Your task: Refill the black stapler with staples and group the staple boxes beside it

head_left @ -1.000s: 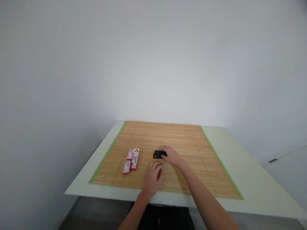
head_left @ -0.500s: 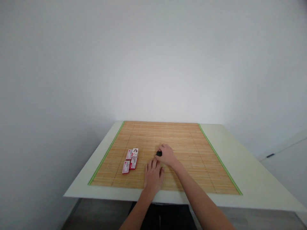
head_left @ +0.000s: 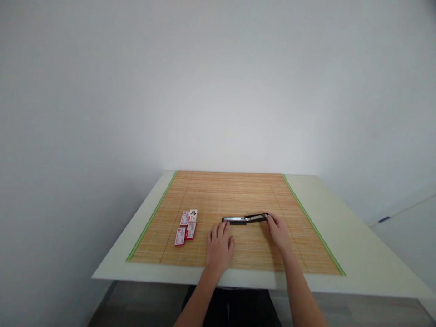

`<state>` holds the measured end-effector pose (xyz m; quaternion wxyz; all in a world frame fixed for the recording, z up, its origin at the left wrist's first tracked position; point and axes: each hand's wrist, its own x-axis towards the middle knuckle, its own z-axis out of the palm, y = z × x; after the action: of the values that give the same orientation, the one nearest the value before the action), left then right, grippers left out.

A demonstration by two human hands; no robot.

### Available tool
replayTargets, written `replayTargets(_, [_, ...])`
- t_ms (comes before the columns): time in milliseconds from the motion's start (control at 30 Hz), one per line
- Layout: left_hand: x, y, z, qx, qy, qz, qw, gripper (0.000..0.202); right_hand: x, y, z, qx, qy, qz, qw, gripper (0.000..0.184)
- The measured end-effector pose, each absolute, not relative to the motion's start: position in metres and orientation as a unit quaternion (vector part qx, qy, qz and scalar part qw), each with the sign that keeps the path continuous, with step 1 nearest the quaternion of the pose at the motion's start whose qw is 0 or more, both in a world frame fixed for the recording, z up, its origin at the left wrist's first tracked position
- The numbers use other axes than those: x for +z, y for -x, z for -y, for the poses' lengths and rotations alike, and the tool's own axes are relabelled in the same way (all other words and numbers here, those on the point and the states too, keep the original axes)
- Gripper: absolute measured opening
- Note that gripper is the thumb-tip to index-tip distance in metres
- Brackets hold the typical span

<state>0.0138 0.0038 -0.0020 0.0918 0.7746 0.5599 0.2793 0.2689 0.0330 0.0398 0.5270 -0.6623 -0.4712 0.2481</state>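
Note:
A black stapler point(head_left: 238, 220) lies swung open on the bamboo mat, its metal staple channel facing up on the left. The top arm point(head_left: 255, 218) is folded out to the right. My right hand point(head_left: 278, 232) pinches the far right tip of that arm between thumb and fingers. Flat on the mat, my left hand point(head_left: 218, 247) has its fingers stretched out, with the fingertips touching the stapler's left end. Whether staples sit in the channel is too small to tell.
Several small red-and-white boxes point(head_left: 180, 236) lie grouped left of my left hand, one with a dark picture on its top point(head_left: 193, 215). The bamboo mat point(head_left: 231, 190) with green edging covers most of the white table point(head_left: 357, 254). A wall stands behind the table.
My right hand has moved from beside the left fingertips out to the right, swinging the stapler's top arm open. My left hand has stayed nearly in place.

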Motion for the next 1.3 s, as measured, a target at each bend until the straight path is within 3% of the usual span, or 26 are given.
replayTargets(233, [-0.001, 0.018, -0.008, 0.283, -0.792, -0.532, 0.095, 0.051, 0.003, -0.284, 0.004, 0.351, 0.636, 0.35, 0.591, 0.067])
replayTargets(400, [0.014, 0.076, -0.014, 0.281, -0.66, -0.695, -0.038, 0.042, -0.019, -0.283, 0.044, 0.333, 0.658, 0.412, 0.535, 0.066])
replayTargets(567, [0.022, 0.105, -0.019, 0.224, -0.64, -0.732, -0.073, 0.037, -0.016, -0.267, 0.062, 0.324, 0.669, 0.427, 0.514, 0.06])
replayTargets(667, [0.018, 0.098, -0.014, 0.22, -0.682, -0.696, -0.039, 0.034, -0.012, -0.257, 0.061, 0.397, 0.644, 0.383, 0.53, 0.06])
replayTargets(767, [0.014, 0.077, -0.006, 0.221, -0.746, -0.625, 0.059, 0.038, -0.005, -0.239, 0.057, 0.514, 0.588, 0.329, 0.531, 0.059])
replayTargets(933, [0.011, 0.031, -0.001, 0.241, -0.822, -0.462, 0.229, 0.05, 0.012, -0.204, 0.057, 0.675, 0.508, 0.288, 0.45, 0.056])
replayTargets(1300, [0.005, -0.005, -0.006, 0.267, -0.819, -0.428, 0.273, 0.069, 0.019, -0.217, 0.059, 0.755, 0.447, 0.252, 0.409, 0.045])
